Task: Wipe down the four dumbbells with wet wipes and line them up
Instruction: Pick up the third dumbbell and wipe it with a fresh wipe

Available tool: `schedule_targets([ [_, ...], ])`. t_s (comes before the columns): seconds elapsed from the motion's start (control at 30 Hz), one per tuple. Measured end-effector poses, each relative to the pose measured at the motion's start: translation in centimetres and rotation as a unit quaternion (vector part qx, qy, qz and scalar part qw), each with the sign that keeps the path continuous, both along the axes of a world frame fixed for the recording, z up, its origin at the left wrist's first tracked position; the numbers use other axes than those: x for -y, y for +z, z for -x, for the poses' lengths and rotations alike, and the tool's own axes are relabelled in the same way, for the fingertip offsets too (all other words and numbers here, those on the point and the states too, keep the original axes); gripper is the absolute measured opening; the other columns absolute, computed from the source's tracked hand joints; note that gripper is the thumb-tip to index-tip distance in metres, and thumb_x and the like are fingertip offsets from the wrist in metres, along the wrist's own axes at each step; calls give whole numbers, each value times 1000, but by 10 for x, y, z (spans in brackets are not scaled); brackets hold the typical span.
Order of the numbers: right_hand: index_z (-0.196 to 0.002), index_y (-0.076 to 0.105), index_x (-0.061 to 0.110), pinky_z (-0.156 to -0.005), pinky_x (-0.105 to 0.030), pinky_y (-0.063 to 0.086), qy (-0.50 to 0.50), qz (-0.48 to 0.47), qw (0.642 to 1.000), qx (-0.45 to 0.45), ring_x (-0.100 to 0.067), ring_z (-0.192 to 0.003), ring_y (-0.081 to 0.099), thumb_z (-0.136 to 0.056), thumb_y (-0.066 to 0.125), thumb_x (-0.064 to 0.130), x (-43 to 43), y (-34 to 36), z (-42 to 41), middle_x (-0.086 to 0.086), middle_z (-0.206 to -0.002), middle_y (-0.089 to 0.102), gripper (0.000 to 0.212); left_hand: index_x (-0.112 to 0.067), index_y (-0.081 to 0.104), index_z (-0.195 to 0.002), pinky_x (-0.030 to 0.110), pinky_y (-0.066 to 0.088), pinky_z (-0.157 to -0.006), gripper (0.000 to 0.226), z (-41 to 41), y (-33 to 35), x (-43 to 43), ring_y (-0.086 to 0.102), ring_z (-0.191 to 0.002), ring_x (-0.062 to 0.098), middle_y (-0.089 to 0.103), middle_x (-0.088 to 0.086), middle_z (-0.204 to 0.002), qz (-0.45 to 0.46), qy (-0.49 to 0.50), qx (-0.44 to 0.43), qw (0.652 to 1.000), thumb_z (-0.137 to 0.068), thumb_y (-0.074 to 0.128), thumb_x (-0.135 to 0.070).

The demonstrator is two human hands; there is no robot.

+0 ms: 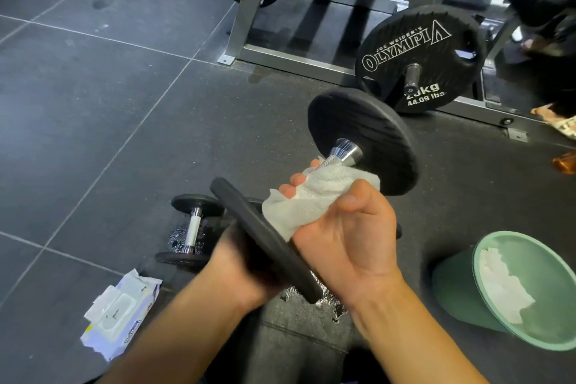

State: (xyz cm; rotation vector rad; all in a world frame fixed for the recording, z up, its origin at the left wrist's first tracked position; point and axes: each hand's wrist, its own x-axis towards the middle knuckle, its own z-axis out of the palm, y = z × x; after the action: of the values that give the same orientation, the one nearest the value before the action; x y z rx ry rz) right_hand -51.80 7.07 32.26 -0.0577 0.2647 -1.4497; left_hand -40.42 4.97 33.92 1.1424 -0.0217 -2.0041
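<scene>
A black dumbbell (367,140) with a chrome handle is lifted off the floor, tilted up to the right. My right hand (349,237) grips its handle through a white wet wipe (311,193). My left hand (243,262) holds the dumbbell's near black plate from below; the plate hides most of its fingers. A smaller dumbbell (191,227) lies on the dark rubber floor behind, partly hidden by the lifted one. Wet patches show on the floor around it.
An open pack of wet wipes (120,318) lies at the lower left. A green bin (511,287) on its side at the right holds a used wipe. A 20 kg plate (417,56) hangs on a grey rack (249,9) behind.
</scene>
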Motion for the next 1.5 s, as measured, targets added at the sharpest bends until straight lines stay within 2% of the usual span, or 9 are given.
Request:
schedule_targets([
  [0.2, -96, 57, 9, -95, -46, 50, 2, -12, 1000, -25, -27, -90, 52, -55, 64, 4, -2, 4, 3, -10, -92, 52, 42, -19, 48, -55, 25, 42, -52, 40, -5, 2, 16, 48, -47, 13, 46, -1, -53, 220, 108, 169, 955, -94, 44, -22],
  [0.43, -95, 46, 14, -87, -38, 43, 24, -20, 998, -52, -24, -89, 46, -63, 62, 10, -4, -3, 0, -10, -92, 40, 36, -9, 57, -72, 45, 39, -78, 33, -29, -15, 6, 50, -79, 24, 61, 10, -74, 793, -5, 502, 344, -100, 43, -19],
  [0.5, -92, 45, 15, -95, -39, 41, 13, -21, 999, -45, -24, -89, 45, -63, 63, 11, -5, -4, 0, -10, -91, 38, 34, -5, 55, -69, 45, 39, -77, 30, -27, -14, 6, 49, -78, 24, 58, 7, -75, 761, 6, 505, 407, -95, 44, -14],
  [0.67, -90, 55, 14, -106, -44, 36, 8, -22, 999, -33, -26, -91, 48, -62, 64, 9, -8, -3, -4, -9, -93, 48, 30, -14, 36, -62, 34, 33, -63, 26, -21, -3, 20, 35, -70, 21, 42, 8, -68, 384, 71, 322, 862, -87, 41, -19],
  [0.77, -91, 55, 14, -112, -43, 34, 3, -21, 1000, -12, -26, -89, 52, -64, 58, 4, -9, -1, -11, -9, -92, 51, 30, -19, 38, -51, 21, 31, -43, 45, -18, -2, 27, 31, -49, 16, 36, -1, -51, 142, 57, 141, 978, -95, 39, -16],
  [1.07, -99, 44, 16, -103, -41, 38, 9, -24, 999, -32, -24, -86, 47, -55, 65, 3, -3, 1, -6, -7, -89, 43, 50, -14, 22, -69, 30, 32, -52, 28, -14, -4, 26, 24, -62, 27, 22, 13, -70, 253, 99, 220, 937, -92, 39, -15],
  [1.3, -87, 50, 11, -71, -32, 54, 15, -69, 994, -85, -20, -77, 52, -69, 49, 9, -8, 7, -9, -8, -83, 45, 19, -1, 58, -63, 46, 37, -79, 48, -27, -15, 4, 49, -75, 29, 60, 14, -74, 769, -18, 532, 353, -102, 38, -19],
  [1.4, -82, 45, 15, -77, -34, 52, 12, -80, 995, -64, -24, -78, 51, -70, 50, 10, -9, 2, -8, -8, -83, 43, 14, -3, 54, -63, 46, 37, -76, 43, -22, -16, 3, 48, -73, 30, 56, 11, -73, 729, -3, 542, 418, -100, 40, -18],
  [1.5, -91, 25, 22, -100, -45, 34, 13, -80, 995, -56, -29, -91, 36, -65, 63, 13, -6, -3, -6, -9, -90, 30, 47, -11, 42, -61, 34, 37, -68, 28, -20, -12, 17, 43, -71, 24, 46, 9, -69, 525, 23, 460, 716, -88, 41, -16],
])
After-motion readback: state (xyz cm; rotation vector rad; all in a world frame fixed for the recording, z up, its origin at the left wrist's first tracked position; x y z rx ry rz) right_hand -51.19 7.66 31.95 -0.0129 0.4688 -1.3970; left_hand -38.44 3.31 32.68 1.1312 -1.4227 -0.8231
